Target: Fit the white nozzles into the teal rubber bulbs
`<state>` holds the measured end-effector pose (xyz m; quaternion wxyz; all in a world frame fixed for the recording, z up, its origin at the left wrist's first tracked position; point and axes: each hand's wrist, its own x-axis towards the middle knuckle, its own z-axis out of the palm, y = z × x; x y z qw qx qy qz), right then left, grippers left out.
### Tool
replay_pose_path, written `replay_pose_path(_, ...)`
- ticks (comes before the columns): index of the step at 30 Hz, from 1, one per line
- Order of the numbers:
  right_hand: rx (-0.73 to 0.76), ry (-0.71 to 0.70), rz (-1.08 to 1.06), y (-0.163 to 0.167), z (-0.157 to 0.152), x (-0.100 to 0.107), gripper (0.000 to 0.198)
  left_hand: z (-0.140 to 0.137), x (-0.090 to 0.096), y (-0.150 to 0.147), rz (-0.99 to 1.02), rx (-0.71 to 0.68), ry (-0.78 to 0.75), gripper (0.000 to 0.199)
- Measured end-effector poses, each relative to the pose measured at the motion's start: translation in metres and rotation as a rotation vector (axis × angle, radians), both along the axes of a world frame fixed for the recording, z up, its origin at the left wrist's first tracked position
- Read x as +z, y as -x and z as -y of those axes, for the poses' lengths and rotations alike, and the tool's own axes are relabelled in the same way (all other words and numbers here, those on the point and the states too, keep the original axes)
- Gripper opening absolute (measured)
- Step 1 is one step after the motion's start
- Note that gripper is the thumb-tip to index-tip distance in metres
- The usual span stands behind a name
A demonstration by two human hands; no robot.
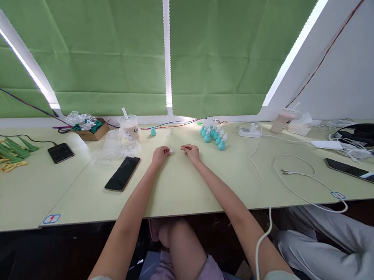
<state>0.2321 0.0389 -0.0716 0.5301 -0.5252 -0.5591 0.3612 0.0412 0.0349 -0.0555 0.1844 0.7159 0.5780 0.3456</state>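
Note:
My left hand (161,156) is closed in a pinch on a small white tip (170,151) just above the table. To its right, my right hand (191,152) has its fingers pressed together; whether anything is between them is too small to make out. The two hands are a short gap apart. Beyond my right hand stand several little turquoise bottles (207,137) with white pointed tips. A single turquoise bottle (152,131) with no white tip stands behind my left hand. Near it, a small pale piece (169,132) is hard to make out on the tabletop.
A black phone (123,174), a drink cup (129,128), plastic bags (113,146) and a cardboard box (93,134) lie left. White cables (294,173), a power strip (250,131) and another phone (356,172) lie right. A person's grey-trousered legs (332,248) show at the right.

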Motion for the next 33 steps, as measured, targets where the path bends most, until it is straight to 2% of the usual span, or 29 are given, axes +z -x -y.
replay_pose_path(7,-0.001,-0.001,0.044,0.003,0.013,0.004,0.016,0.012,0.005,-0.028,-0.025,0.019,0.01,0.013)
replay_pose_path(14,0.007,-0.064,0.21,0.003,0.016,0.007,0.014,0.015,0.006,-0.034,-0.117,0.037,0.001,0.013)
replay_pose_path(22,-0.012,-0.143,0.178,-0.001,0.014,0.007,0.011,0.016,0.008,-0.039,-0.009,-0.01,-0.02,0.012)
replay_pose_path(28,0.075,-0.016,0.037,-0.004,0.011,0.009,0.018,0.014,0.006,-0.039,0.054,-0.019,-0.019,0.012)
replay_pose_path(33,0.122,0.032,-0.015,-0.01,0.013,0.015,0.024,0.013,0.005,-0.041,0.066,-0.027,-0.033,0.012)
